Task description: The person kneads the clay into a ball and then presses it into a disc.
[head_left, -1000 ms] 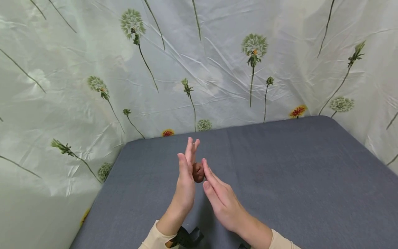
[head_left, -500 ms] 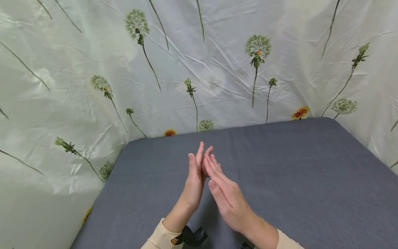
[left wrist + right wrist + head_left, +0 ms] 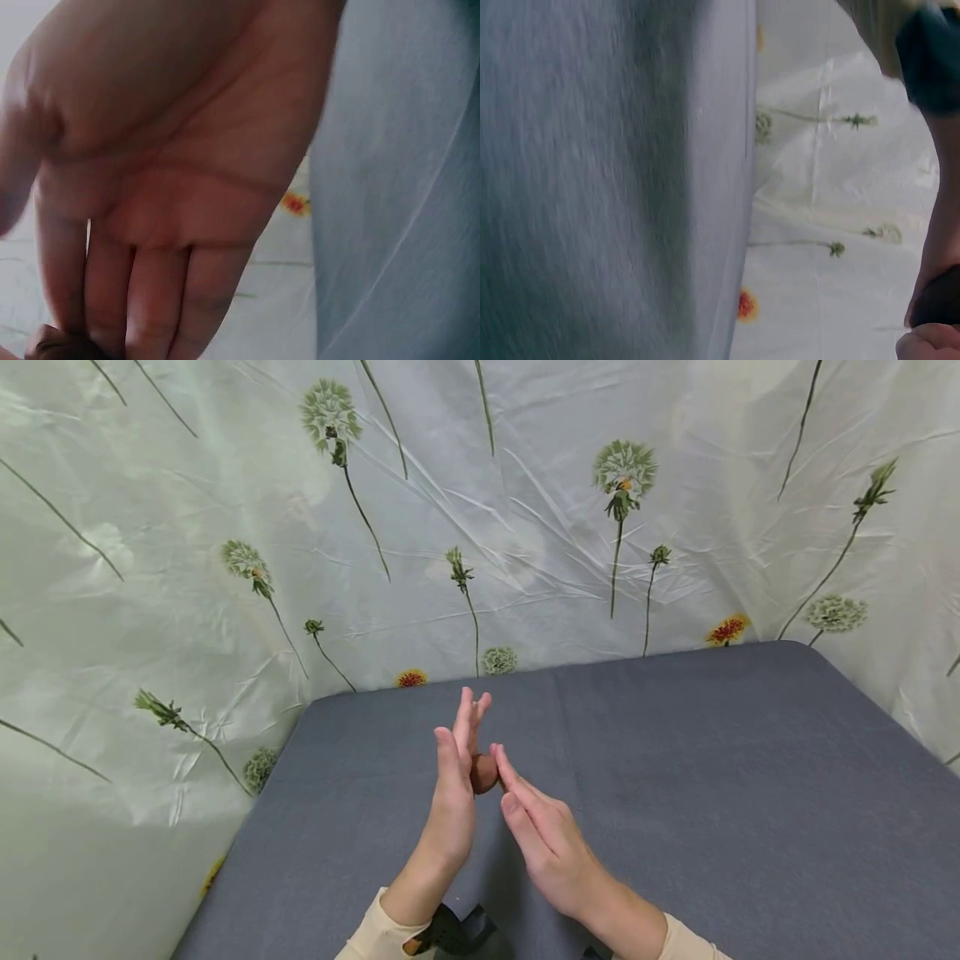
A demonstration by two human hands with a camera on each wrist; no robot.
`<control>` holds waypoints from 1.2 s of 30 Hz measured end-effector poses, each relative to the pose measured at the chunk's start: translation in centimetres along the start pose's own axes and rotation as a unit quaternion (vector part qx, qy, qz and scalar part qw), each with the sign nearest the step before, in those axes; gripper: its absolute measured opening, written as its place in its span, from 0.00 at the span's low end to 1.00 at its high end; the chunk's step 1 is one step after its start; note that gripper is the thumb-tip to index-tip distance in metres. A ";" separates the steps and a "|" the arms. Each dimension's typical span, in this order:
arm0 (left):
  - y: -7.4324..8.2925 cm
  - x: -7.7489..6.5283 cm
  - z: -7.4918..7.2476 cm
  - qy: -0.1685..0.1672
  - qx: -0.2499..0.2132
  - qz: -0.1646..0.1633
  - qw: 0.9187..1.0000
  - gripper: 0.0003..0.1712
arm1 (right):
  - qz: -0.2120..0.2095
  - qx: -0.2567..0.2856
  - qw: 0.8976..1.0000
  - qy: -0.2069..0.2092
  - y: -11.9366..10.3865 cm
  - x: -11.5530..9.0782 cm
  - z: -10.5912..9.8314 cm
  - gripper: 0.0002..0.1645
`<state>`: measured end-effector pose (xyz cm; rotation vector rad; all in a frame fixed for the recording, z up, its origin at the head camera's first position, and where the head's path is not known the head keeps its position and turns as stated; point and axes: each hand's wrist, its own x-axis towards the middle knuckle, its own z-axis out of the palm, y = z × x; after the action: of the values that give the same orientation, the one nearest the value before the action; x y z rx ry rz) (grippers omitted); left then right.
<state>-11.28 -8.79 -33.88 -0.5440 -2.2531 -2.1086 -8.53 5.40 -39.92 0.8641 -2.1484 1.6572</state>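
Note:
A small brown lump of modelling clay [image 3: 485, 774], rounded in shape, sits between my two hands above the table. My left hand [image 3: 453, 806] stands upright with straight fingers, and the clay touches its finger side. From the right, my right hand [image 3: 551, 843] presses the lump with its straight fingertips. In the left wrist view, the palm of the left hand [image 3: 180, 150] shows, with the clay [image 3: 69, 346] dark at the lower edge. The right wrist view catches the clay [image 3: 939, 300] in shadow, above fingertips [image 3: 930, 343] at the lower right corner.
A grey cloth-covered table [image 3: 712, 793] spreads beneath the hands. Behind it hangs a pale curtain [image 3: 525, 543] printed with dandelions and other flowers. A black strap [image 3: 453, 931] is on the left wrist, by the cream sleeve.
Half a second ago the left hand was farther right, lower and nearly hid the clay behind the right fingers. It has slid back left and up, and the clay shows again, looking smoother.

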 end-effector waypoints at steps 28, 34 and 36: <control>0.0 -0.4 0.5 -0.021 0.002 -0.016 1.000 0.45 | 0.003 -0.009 1.000 0.006 -0.7 0.3 -0.5 0.32; 0.2 -0.1 -0.3 0.009 0.003 -0.006 1.000 0.45 | -0.010 -0.003 1.000 0.003 -1.3 0.0 0.1 0.32; 0.2 0.1 -0.6 0.016 0.002 -0.007 1.000 0.45 | -0.012 -0.002 1.000 -0.001 -1.5 -0.1 0.2 0.32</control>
<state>-11.45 -9.39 -33.56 -0.4913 -2.2508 -2.1030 -7.51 4.98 -38.89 0.8886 -2.1332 1.6408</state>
